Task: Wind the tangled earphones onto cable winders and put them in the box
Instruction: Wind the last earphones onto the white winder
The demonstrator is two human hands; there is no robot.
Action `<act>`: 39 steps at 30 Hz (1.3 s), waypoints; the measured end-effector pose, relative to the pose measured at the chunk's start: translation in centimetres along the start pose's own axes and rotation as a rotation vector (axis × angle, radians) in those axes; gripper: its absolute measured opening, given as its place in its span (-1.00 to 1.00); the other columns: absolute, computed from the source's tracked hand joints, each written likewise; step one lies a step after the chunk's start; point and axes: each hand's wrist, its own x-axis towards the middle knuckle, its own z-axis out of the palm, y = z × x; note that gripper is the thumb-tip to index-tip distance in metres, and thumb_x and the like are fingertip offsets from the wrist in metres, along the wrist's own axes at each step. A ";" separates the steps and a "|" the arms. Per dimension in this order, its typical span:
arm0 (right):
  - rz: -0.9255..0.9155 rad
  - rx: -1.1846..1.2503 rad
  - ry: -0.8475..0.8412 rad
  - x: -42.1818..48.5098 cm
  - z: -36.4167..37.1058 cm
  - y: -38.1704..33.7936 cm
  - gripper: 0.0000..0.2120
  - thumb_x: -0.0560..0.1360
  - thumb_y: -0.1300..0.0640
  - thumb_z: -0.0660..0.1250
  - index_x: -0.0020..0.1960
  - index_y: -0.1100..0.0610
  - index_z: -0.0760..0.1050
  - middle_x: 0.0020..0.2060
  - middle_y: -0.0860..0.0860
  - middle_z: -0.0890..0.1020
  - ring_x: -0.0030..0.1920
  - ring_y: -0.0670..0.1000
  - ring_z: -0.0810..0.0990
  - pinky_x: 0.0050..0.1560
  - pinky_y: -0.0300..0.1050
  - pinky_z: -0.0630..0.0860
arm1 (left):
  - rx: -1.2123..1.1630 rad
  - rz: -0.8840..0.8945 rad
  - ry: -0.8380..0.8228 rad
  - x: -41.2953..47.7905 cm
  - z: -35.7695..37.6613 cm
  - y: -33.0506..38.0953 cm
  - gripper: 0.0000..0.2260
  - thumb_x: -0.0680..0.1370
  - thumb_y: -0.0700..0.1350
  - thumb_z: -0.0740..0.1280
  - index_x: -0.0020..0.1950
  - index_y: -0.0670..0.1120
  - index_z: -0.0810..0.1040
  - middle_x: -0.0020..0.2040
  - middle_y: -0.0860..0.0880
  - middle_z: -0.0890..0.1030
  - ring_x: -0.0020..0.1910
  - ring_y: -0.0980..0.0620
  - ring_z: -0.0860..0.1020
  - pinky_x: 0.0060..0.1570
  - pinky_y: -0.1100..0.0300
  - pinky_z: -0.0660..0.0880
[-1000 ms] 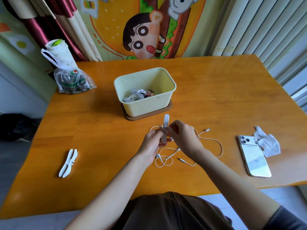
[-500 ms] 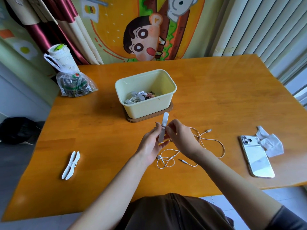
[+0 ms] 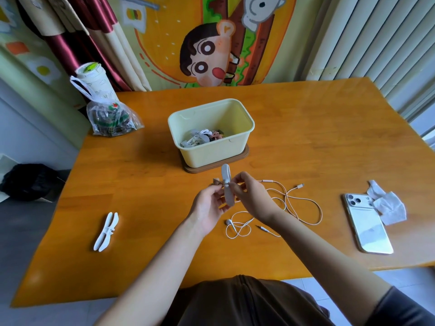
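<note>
A white cable winder (image 3: 227, 184) stands nearly upright between my two hands, just in front of the box. My left hand (image 3: 210, 205) grips its lower half. My right hand (image 3: 250, 196) pinches the white earphone cable (image 3: 237, 228) against the winder's middle. The rest of the cable lies in loose loops on the table below my hands, with an earbud and the jack plug showing. The pale yellow box (image 3: 213, 151) sits on a brown base and holds several wound earphones. A spare white winder (image 3: 106, 231) lies on the table at the left.
A second white cable (image 3: 303, 203) with a plug loops to the right of my hands. A phone (image 3: 367, 222) and a crumpled tissue (image 3: 386, 203) lie at the right edge. A plastic bag with a cup (image 3: 106, 114) stands at the back left.
Both hands have lifted the winder a little and drawn more cable up from the table; my right hand has shifted around the winder's middle.
</note>
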 end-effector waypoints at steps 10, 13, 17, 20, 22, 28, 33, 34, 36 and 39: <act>-0.001 0.018 0.047 0.4 1.0 -0.6 -0.89 0.57 0.13 0.24 -0.01 0.19 0.43 -0.15 0.02 0.57 -0.20 0.00 0.52 -0.21 -0.29 0.44 | 0.643 0.262 0.115 -0.5 -1.3 1.1 -0.81 0.62 -0.16 0.19 0.13 0.05 0.53 -0.09 0.04 0.56 -0.07 0.06 0.47 -0.14 0.22 0.40; -0.039 -0.077 0.035 1.3 1.1 -1.2 -0.93 0.57 0.13 0.25 -0.03 0.13 0.41 -0.17 -0.01 0.55 -0.26 -0.09 0.48 -0.29 -0.38 0.40 | 0.663 0.255 0.125 -0.7 -1.6 2.1 -0.84 0.61 -0.10 0.22 0.12 0.05 0.55 -0.09 0.07 0.56 -0.07 0.09 0.47 -0.14 0.25 0.40; -0.084 -0.137 0.025 2.1 1.5 -2.6 -0.89 0.56 0.11 0.26 0.00 0.16 0.44 -0.15 -0.01 0.56 -0.22 -0.04 0.51 -0.21 -0.28 0.43 | 0.645 0.213 0.113 -0.8 -2.2 3.6 -0.85 0.61 -0.06 0.24 0.13 0.02 0.55 0.01 -0.03 0.61 -0.04 0.04 0.53 -0.09 0.22 0.44; -0.093 -0.149 0.062 2.2 2.0 -3.2 -0.90 0.56 0.11 0.26 -0.02 0.15 0.44 -0.17 -0.02 0.55 -0.23 -0.02 0.50 -0.20 -0.23 0.42 | 0.607 0.226 0.100 -0.8 -2.5 4.1 -0.89 0.60 -0.07 0.26 0.06 0.01 0.56 -0.11 -0.03 0.57 -0.13 0.03 0.50 -0.15 0.22 0.44; -0.078 -0.152 0.087 2.1 2.4 -3.5 -0.88 0.57 0.11 0.25 0.00 0.16 0.44 -0.17 -0.02 0.54 -0.22 -0.01 0.50 -0.18 -0.18 0.45 | 0.609 0.222 0.103 -0.7 -2.8 4.3 -0.89 0.60 -0.04 0.27 0.07 0.00 0.56 -0.18 -0.01 0.54 -0.18 0.04 0.49 -0.18 0.22 0.45; -0.007 -0.141 0.104 0.9 4.0 -3.7 -0.91 0.57 0.11 0.24 -0.06 0.11 0.39 -0.25 -0.04 0.55 -0.25 -0.03 0.53 -0.18 -0.18 0.48 | 0.500 0.131 0.088 -1.0 -3.6 3.5 -0.88 0.60 -0.13 0.27 0.11 -0.08 0.53 -0.25 -0.06 0.58 -0.23 -0.02 0.55 -0.18 0.17 0.50; 0.007 -0.146 0.073 0.2 5.1 -4.3 -0.91 0.57 0.15 0.23 -0.10 0.09 0.35 -0.40 -0.18 0.49 -0.33 -0.09 0.52 -0.22 -0.20 0.47 | 0.381 0.098 0.053 -1.9 -4.3 3.9 -0.87 0.59 -0.17 0.28 0.10 -0.16 0.52 -0.24 -0.08 0.58 -0.33 0.02 0.53 -0.26 0.20 0.48; -0.010 -0.160 0.061 0.1 5.3 -4.5 -0.91 0.57 0.15 0.22 -0.10 0.09 0.35 -0.39 -0.19 0.48 -0.32 -0.07 0.52 -0.22 -0.19 0.47 | 0.372 0.108 0.057 -2.1 -4.5 3.9 -0.87 0.58 -0.13 0.30 0.08 -0.15 0.53 -0.25 -0.07 0.58 -0.33 0.02 0.54 -0.26 0.19 0.47; -0.034 -0.171 0.032 -0.3 5.8 -4.7 -0.92 0.58 0.14 0.22 -0.08 0.11 0.36 -0.35 -0.15 0.50 -0.29 -0.05 0.52 -0.21 -0.17 0.47 | 0.366 0.143 0.100 -2.1 -5.3 3.8 -0.87 0.56 -0.09 0.33 0.02 -0.14 0.55 -0.28 -0.06 0.57 -0.32 0.00 0.52 -0.27 0.16 0.44; -0.041 -0.174 0.001 -0.6 6.3 -4.5 -0.90 0.58 0.13 0.23 0.00 0.17 0.43 -0.23 -0.06 0.55 -0.31 -0.08 0.51 -0.23 -0.19 0.47 | 0.363 0.175 0.156 -2.1 -6.1 3.4 -0.91 0.57 -0.10 0.32 -0.02 -0.12 0.55 -0.25 -0.07 0.56 -0.24 -0.04 0.49 -0.22 0.14 0.43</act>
